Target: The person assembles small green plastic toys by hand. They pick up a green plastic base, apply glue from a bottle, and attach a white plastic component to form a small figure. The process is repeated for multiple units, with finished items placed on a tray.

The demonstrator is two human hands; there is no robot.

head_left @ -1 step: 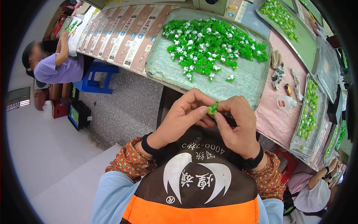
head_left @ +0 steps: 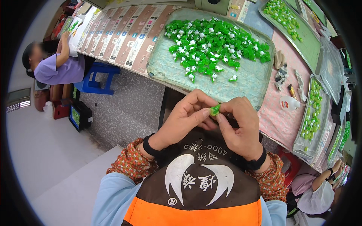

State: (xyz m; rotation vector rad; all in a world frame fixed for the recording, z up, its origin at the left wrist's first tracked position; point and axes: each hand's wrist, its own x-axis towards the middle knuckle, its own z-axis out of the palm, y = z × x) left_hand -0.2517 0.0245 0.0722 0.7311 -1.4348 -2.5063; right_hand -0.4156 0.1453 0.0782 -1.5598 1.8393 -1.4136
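Observation:
Just in front of my apron, a small green plastic piece (head_left: 214, 110), lighter yellow-green at its lower end, is pinched between both hands. My left hand (head_left: 190, 113) grips it from the left with thumb and forefinger. From the right, the thumb and forefinger of my right hand (head_left: 240, 122) close on it too. The fingertips hide part of the piece. Beyond the hands lies a large shallow tray (head_left: 160, 67) with a pale green crumpled lining. Heaped in its far part are many small green pieces with white, dark-dotted balls (head_left: 211, 45); a single one (head_left: 233, 78) lies apart near the front.
On the pink cloth (head_left: 277, 124) at right are a white bottle (head_left: 289, 103), crumpled rags (head_left: 281, 75) and another tray of green pieces (head_left: 311, 113). A further tray (head_left: 301, 47) stands far right. One person (head_left: 60, 67) works at left beside a blue stool (head_left: 98, 81), another (head_left: 316, 196) at lower right.

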